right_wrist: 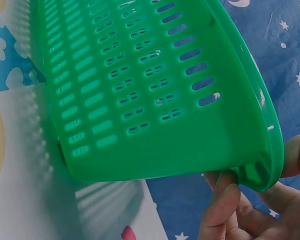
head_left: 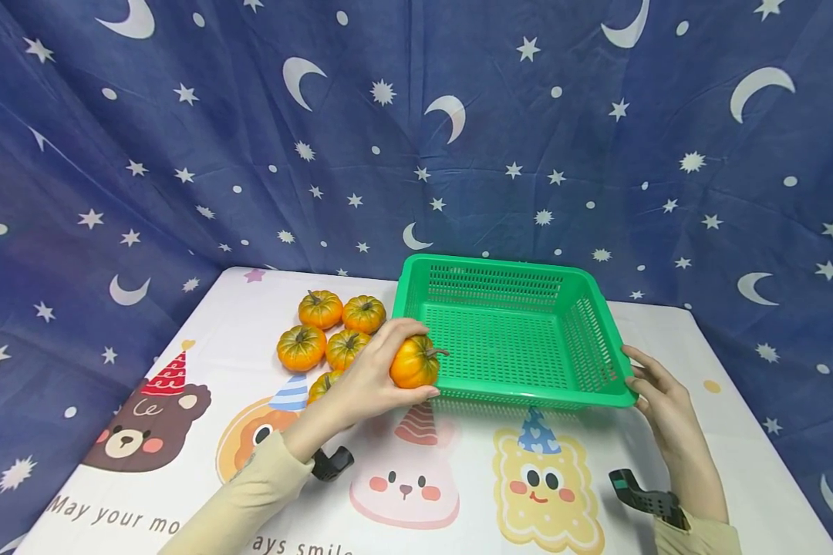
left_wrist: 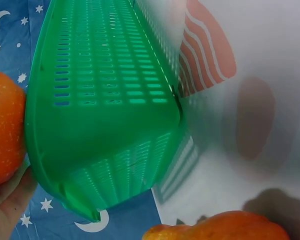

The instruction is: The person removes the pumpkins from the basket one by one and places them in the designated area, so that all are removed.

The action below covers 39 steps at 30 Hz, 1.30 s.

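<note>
A small orange pumpkin (head_left: 415,362) with a brown stem is gripped by my left hand (head_left: 382,374), thumb below and fingers over it. It overlaps the front left corner of a green plastic basket (head_left: 503,397) in the head view; in the left wrist view the pumpkin (left_wrist: 5,127) is at the basket's rim (left_wrist: 32,135). No pumpkin shows inside the basket. My right hand (head_left: 669,405) pinches the rim at the basket's front right corner. Up close, its fingers (right_wrist: 225,205) curl under the rim.
Several more orange-green pumpkins (head_left: 301,348) sit in a cluster left of the basket, some partly behind my left hand. The white tablecloth (head_left: 472,462) carries printed cartoon animals and lettering. A blue curtain (head_left: 361,154) with moons and stars hangs right behind the table.
</note>
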Each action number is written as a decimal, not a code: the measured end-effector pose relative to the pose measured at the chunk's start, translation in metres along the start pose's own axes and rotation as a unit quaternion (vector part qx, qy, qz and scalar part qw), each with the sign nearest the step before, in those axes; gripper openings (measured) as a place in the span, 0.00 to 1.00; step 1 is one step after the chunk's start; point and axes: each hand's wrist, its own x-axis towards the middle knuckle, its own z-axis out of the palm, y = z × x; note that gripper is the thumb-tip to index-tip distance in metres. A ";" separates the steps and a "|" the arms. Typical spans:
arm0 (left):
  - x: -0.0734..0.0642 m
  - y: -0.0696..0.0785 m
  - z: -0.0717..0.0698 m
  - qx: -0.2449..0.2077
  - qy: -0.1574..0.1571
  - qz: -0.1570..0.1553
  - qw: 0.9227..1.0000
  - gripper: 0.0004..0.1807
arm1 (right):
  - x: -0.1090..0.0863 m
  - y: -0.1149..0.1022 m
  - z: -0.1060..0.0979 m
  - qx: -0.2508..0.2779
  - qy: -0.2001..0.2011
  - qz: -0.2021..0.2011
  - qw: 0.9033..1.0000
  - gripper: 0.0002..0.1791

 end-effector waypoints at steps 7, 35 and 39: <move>-0.006 -0.002 -0.003 0.012 0.002 -0.004 1.000 0.41 | -0.001 -0.001 0.000 -0.003 -0.002 0.004 1.000 0.27; -0.026 -0.009 -0.010 0.019 0.053 -0.029 0.998 0.42 | -0.002 -0.003 -0.001 -0.004 -0.009 0.007 1.000 0.28; -0.030 -0.011 -0.012 0.016 0.061 -0.025 0.998 0.42 | -0.006 -0.010 0.003 -0.007 -0.005 0.012 1.000 0.28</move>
